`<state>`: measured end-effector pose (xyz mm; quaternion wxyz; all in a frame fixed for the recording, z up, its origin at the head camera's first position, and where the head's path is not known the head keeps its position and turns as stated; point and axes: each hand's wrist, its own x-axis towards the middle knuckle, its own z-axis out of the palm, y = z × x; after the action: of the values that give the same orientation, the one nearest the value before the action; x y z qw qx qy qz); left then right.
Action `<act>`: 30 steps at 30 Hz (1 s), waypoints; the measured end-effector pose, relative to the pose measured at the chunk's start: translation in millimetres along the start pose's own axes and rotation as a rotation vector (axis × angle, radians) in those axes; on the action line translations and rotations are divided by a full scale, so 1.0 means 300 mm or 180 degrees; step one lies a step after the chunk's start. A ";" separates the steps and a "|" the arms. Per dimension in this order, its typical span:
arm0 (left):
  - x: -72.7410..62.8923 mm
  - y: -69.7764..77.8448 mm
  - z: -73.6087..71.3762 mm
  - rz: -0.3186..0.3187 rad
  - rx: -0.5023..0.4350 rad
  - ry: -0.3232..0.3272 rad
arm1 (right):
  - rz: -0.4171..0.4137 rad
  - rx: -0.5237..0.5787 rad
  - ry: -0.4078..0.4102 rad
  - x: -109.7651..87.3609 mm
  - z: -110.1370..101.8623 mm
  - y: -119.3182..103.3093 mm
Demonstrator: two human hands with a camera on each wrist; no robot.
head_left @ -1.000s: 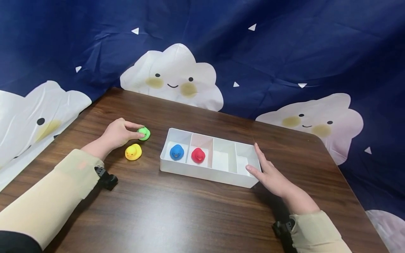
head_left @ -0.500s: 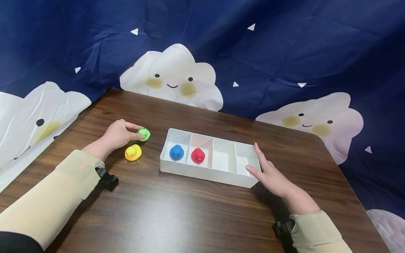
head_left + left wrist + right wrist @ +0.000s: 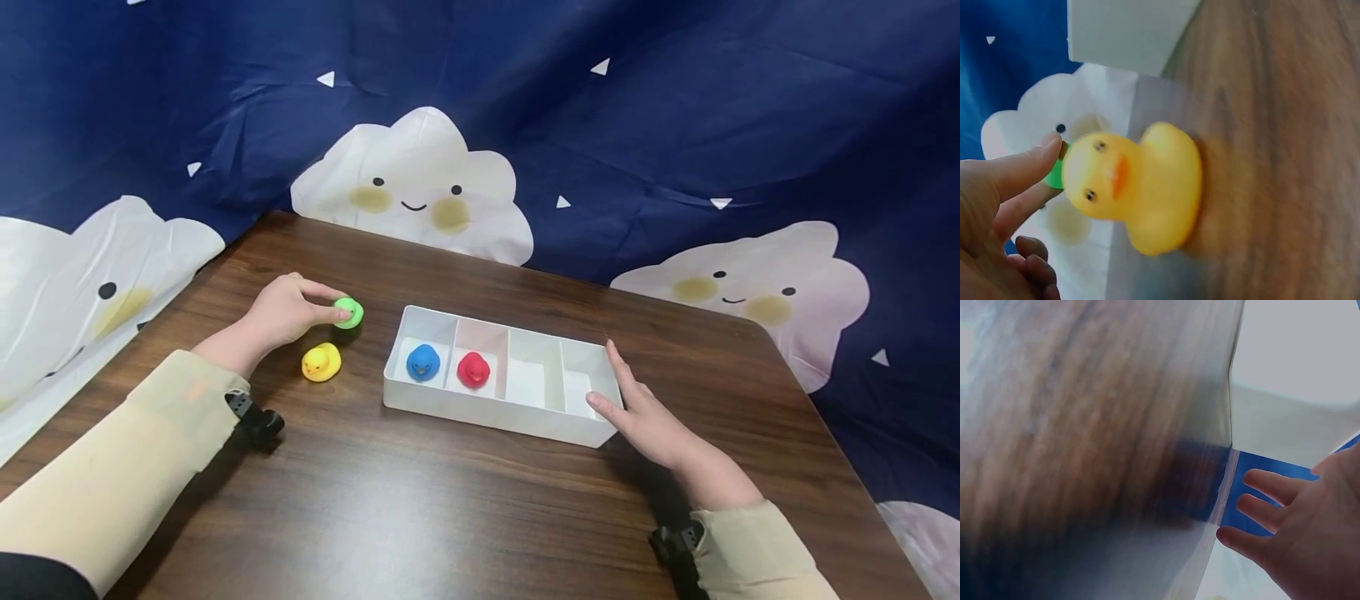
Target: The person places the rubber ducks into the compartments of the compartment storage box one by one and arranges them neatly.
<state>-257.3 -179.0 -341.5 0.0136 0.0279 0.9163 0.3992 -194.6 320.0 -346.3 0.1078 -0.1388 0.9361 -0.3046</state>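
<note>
My left hand [image 3: 337,306] pinches a small green duck [image 3: 352,314] between thumb and forefinger, just above the wooden table [image 3: 420,500]. A yellow duck [image 3: 321,362] sits on the table below that hand. It fills the left wrist view, yellow duck [image 3: 1135,187], with a sliver of the green duck [image 3: 1055,176] behind my fingertips [image 3: 1029,165]. A white four-compartment tray [image 3: 495,414] holds a blue duck [image 3: 423,362] in its leftmost slot and a red duck [image 3: 473,369] in the one beside it. My right hand [image 3: 621,398] rests with straight fingers against the tray's right end.
The tray's two right compartments hold nothing. A dark blue curtain [image 3: 675,125] printed with white clouds hangs behind the table and along its left side. The table's edge runs close on the right. A corner of the tray [image 3: 1122,31] shows in the left wrist view.
The left hand has raised the green duck slightly and shifted it a little toward the tray. The right hand, tray and other ducks have stayed put.
</note>
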 end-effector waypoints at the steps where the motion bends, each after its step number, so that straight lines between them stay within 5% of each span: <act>1: -0.002 0.011 0.000 0.0023 -0.0017 0.0014 | 0.0004 0.0004 -0.0002 -0.002 0.000 0.000; 14: -0.030 0.140 0.013 0.0198 -0.0304 -0.0117 | -0.0015 0.0007 0.0005 -0.014 -0.001 -0.006; 30: -0.038 0.300 0.034 0.0514 -0.0108 -0.0248 | -0.0040 -0.0042 0.0008 -0.006 -0.001 -0.007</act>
<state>-241.9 -111.1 -282.5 0.0174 0.1170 0.9030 0.4131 -192.7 319.2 -344.7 0.1039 -0.1450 0.9373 -0.2993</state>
